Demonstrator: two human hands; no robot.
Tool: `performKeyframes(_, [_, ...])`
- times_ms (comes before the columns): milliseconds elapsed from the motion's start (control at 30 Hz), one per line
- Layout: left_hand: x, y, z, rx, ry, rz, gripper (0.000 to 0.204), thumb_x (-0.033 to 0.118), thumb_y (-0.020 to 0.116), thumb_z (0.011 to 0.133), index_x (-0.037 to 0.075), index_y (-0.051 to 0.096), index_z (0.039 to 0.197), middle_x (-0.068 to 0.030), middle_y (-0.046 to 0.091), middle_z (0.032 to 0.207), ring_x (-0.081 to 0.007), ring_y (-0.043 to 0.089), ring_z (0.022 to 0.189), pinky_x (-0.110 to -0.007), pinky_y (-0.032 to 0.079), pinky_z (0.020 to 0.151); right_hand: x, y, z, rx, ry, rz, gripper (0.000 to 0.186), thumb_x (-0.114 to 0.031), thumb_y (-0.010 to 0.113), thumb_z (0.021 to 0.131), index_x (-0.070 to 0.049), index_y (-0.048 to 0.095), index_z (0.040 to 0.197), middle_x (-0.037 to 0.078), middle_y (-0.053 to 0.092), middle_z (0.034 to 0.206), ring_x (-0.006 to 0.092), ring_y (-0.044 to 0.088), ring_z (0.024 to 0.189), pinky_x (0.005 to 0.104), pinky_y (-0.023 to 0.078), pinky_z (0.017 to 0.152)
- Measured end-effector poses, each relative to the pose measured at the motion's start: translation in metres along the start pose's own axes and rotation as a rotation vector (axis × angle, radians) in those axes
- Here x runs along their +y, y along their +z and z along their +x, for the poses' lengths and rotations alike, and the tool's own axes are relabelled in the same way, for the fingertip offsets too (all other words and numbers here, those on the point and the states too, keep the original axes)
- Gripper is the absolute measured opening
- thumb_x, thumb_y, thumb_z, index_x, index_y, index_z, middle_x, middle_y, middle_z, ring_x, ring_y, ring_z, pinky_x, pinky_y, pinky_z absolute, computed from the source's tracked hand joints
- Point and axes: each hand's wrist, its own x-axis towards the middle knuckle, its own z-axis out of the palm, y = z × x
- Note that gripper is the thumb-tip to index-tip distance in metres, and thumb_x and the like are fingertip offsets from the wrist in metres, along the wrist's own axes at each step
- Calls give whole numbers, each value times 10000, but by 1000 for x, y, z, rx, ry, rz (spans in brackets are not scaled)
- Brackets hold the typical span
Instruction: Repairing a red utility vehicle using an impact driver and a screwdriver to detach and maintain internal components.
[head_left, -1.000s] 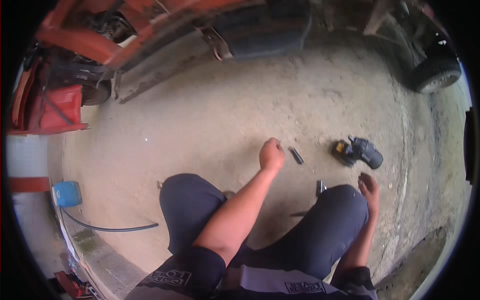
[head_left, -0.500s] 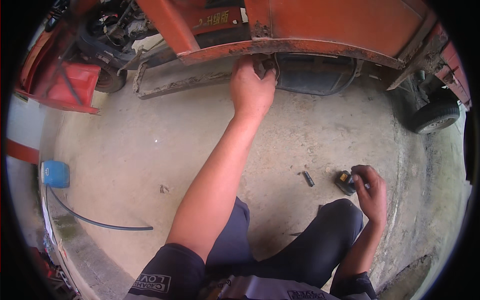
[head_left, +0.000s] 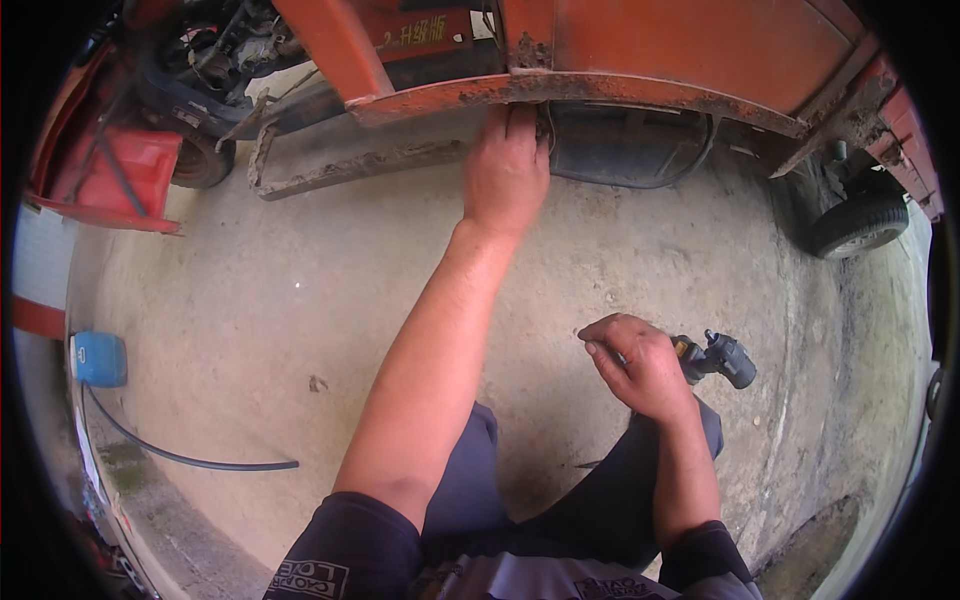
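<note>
My left hand point(head_left: 507, 178) reaches up to the rusty lower rim point(head_left: 470, 95) of the orange-red vehicle body. Its fingers are bent close together against a part beside the dark tank-like box point(head_left: 625, 145); their tips and what they grip are hidden. Over my right knee hovers my right hand point(head_left: 640, 362), fingers curled and thumb drawn in. A tiny dark bit shows at its fingertips, too small to name. Just right of that hand, a black cordless power tool point(head_left: 730, 362) lies on the floor, partly covered by the hand.
A loose metal rail point(head_left: 370, 168) runs along the floor beneath the vehicle. Wheels stand at the far left point(head_left: 205, 160) and right point(head_left: 862, 228). At the left edge is a blue container point(head_left: 100, 360), with a dark hose point(head_left: 200, 462) on the concrete floor point(head_left: 300, 330).
My right hand has moved left from over the power tool, uncovering more of it and covering where a small black cylinder lay. My left thumb has moved, and its fingers now point farther up.
</note>
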Motion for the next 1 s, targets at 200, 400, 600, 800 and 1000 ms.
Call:
performKeyframes(200, [2,7,2,-2,-53,135,346,116,742,782,94,626,1107,-173,614,1090,-422,673,884,-501,586,699,11,8,-2,-80,-1,-23,124,-92,667,900,-44,691,1011,134,691,917,348,679,864,428,562,767])
performKeyframes(400, [10,15,4,37,-33,194,329,114,728,766,98,642,1082,-190,600,1016,-428,672,858,-510,594,695,17,7,-6,-151,0,-3,142,-83,679,901,-34,698,1032,148,709,972,351,688,933,428,561,834])
performKeyframes(600, [12,16,5,54,62,241,354,80,723,728,68,649,1074,-188,596,1001,-425,631,889,-519,557,750,26,0,-13,-135,0,18,149,-126,657,914,-35,678,1029,157,677,936,360,664,910,448,544,817])
performKeyframes(800, [17,18,6,75,119,326,350,80,727,723,57,657,1065,-194,589,974,-420,595,936,-510,521,802,31,-14,-17,-102,37,72,158,-122,660,913,-34,680,1042,160,682,939,365,666,910,449,544,812])
performKeyframes(1000, [9,18,2,104,157,349,311,92,739,737,75,649,1034,-170,607,1000,-403,607,932,-503,524,799,34,-17,-17,-97,43,96,170,-131,650,914,-37,679,1052,158,683,953,360,669,922,446,544,817])
